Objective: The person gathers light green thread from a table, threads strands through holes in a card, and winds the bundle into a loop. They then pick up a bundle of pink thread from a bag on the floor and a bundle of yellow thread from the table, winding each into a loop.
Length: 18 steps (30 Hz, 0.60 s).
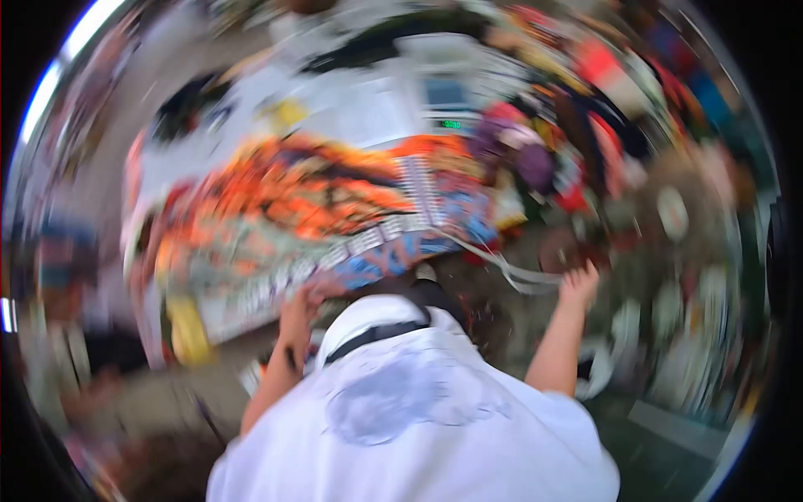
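Observation:
A patterned cloth (309, 197) in orange, grey and blue lies across the white table in front of me, with a squared border along its near side. My left hand (311, 297) is at the near edge of this cloth; motion blur hides how its fingers lie. Out to the right, my right hand (579, 284) is closed on the end of a long pale strip (523, 274). The strip curves from the cloth's right corner to that hand, sagging a little. Its exact kind is too blurred to make out.
Beyond the cloth stands a scale (447, 92) with green digits, beside pale sheets (351, 109). Colourful bundles (535, 159) are heaped at the right. A yellow item (188, 330) hangs at the table's near left corner. Stacked goods (703, 318) stand at far right.

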Motion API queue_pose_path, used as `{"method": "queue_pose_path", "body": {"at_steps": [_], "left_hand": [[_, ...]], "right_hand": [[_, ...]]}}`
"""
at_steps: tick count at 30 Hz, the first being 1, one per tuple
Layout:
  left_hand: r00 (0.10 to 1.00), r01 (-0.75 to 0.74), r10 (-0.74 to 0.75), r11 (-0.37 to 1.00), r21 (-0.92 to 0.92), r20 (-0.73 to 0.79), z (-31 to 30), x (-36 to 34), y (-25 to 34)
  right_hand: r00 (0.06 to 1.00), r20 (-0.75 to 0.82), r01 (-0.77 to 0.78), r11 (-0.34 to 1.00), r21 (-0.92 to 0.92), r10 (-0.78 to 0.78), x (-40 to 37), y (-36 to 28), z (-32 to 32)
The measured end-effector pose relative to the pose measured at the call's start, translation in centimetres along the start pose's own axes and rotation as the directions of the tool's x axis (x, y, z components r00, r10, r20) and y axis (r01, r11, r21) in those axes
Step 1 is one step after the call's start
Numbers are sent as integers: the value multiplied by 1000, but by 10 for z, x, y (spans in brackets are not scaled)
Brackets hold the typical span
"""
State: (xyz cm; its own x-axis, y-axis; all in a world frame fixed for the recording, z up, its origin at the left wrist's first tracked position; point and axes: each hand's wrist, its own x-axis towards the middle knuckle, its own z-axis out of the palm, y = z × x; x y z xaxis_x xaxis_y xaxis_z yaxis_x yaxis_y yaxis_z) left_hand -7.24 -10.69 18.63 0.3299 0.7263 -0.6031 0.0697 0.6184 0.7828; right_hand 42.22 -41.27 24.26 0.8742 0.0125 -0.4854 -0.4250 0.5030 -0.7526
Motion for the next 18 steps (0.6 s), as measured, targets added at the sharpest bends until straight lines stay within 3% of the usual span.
{"method": "queue_pose_path", "body": {"at_steps": [1,2,3,4,6,7,9,11,12,14,16,17,18], "left_hand": [[989,-150,151,971,188,8,5,5,-16],[985,-23,63,970,241,-158,5,14,-38],[960,59,-64,998,-26,-273,15,8,-54],[924,127,-168,982,-140,-344,18,4,-79],[846,95,-275,921,-379,-457,21,-25,-132],[815,63,-331,867,-495,-476,23,-45,-154],[672,-125,-465,696,-707,-577,26,-102,-185],[496,-407,-618,455,-792,-610,10,-157,-225],[387,-560,-733,295,-774,-559,4,-188,-245],[305,-752,-797,133,-645,-521,-15,-249,-273],[106,-812,-823,253,-526,-559,-42,-289,-293],[136,-808,-761,285,-516,-634,-57,-309,-316],[163,-807,-694,316,-500,-701,-73,-317,-341]], "right_hand": [[999,39,-13,995,-97,17,10,9,17],[996,81,-16,975,-221,34,17,26,43],[977,166,-63,922,-382,136,17,48,73],[931,219,-120,812,-571,292,9,74,101],[652,311,-159,526,-836,691,-10,125,142],[493,260,-157,379,-912,830,-19,147,156],[485,116,-112,193,-975,867,-61,201,178],[341,30,84,1,-997,939,-102,236,188],[256,-24,152,-65,-986,966,-113,258,186],[137,-113,213,-141,-967,984,-142,299,172],[206,-201,254,-251,-934,958,-187,340,145],[256,-201,348,-284,-893,946,-196,367,121],[155,-306,259,-337,-905,939,-204,394,101]]}}
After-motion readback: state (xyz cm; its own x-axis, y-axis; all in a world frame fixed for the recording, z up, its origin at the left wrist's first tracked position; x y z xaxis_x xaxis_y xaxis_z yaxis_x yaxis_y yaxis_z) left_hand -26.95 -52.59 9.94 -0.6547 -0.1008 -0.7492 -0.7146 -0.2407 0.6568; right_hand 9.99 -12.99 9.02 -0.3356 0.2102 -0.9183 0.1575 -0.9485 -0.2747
